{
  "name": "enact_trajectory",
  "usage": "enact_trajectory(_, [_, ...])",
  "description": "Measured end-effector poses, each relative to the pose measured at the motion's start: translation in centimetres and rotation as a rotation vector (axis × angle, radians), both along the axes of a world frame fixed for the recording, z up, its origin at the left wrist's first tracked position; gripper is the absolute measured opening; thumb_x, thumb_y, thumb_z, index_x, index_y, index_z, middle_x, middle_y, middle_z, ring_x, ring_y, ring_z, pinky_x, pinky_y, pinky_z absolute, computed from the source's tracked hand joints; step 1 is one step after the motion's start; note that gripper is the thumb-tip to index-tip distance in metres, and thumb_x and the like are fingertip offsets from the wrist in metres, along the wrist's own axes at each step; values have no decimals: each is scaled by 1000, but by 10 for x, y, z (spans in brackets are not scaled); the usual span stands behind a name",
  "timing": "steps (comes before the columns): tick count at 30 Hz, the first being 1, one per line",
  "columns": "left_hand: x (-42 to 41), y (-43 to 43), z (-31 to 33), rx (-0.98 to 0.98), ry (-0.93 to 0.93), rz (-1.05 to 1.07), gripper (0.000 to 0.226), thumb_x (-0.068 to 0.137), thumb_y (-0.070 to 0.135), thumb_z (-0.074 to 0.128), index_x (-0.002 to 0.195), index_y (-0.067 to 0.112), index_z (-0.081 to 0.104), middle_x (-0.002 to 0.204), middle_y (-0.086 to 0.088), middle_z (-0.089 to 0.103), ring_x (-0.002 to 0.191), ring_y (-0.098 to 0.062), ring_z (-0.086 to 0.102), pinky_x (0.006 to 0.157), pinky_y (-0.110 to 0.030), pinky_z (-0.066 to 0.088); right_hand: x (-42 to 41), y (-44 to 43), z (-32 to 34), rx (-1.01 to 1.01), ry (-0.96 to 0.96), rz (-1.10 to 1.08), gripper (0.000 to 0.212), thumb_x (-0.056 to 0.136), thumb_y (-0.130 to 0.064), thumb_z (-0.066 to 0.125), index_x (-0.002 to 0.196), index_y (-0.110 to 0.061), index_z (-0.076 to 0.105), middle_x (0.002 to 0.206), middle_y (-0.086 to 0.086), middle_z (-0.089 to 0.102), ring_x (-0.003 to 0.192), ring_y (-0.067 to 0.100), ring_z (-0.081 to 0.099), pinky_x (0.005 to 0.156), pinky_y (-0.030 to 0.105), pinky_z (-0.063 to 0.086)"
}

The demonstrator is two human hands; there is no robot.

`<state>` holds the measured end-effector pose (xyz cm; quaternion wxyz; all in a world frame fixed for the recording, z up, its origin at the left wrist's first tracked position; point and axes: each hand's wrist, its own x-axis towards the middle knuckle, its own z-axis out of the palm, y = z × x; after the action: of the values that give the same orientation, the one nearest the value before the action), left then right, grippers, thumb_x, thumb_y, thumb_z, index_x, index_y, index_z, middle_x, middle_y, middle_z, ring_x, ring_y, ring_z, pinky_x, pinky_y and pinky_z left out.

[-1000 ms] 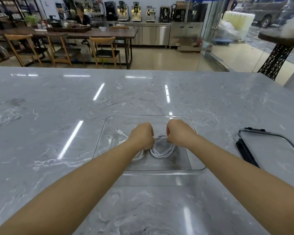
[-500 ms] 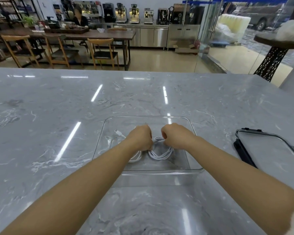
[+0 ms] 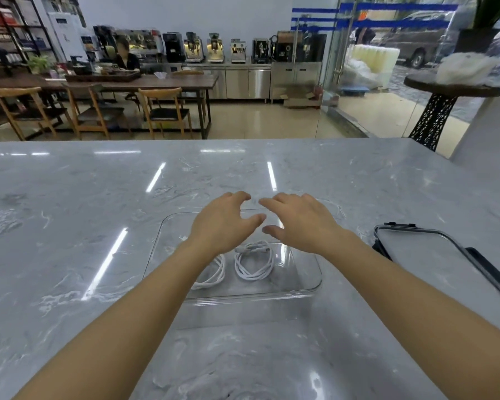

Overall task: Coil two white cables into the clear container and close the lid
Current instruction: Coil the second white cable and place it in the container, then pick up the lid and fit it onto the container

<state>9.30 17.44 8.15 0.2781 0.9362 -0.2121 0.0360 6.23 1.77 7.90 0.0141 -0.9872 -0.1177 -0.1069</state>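
White cables (image 3: 253,262) coiled in clear container (image 3: 306,290); both hands empty; lid (image 3: 433,255) off.

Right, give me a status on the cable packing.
Done: the left cable coil and right cable coil lie inside the clear container. In hand: nothing; the left hand and right hand hover open above it. Left: the lid lies on the marble counter to the right, not yet fitted.
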Motion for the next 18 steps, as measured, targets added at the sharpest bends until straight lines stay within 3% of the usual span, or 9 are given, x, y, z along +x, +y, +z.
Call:
enact_trajectory(5, [-17,-40,6,30,-202,-47,57,85,53,47,133,21,45,136,-4,51,124,-23,44,98,-37,36,-26,-50,11,84,-112,-103,62,88,-51,45,140,-24,27,138,5,47,117,25,49,98,40,35])
enact_trajectory(11, [-45,-115,4,91,-234,-187,59,85,56,45,131,18,48,131,-6,56,119,-24,48,95,-36,37,-73,-128,3,95,-110,-309,65,87,-55,45,141,-26,24,137,3,48,117,25,48,96,39,35])
enact_trajectory(18, [-80,-199,-22,130,-136,-306,56,85,52,47,128,17,49,124,-8,58,115,-26,50,91,-36,38,-143,-217,-24,101,-41,-547,66,87,-56,43,141,-26,23,136,3,48,116,26,49,95,38,36])
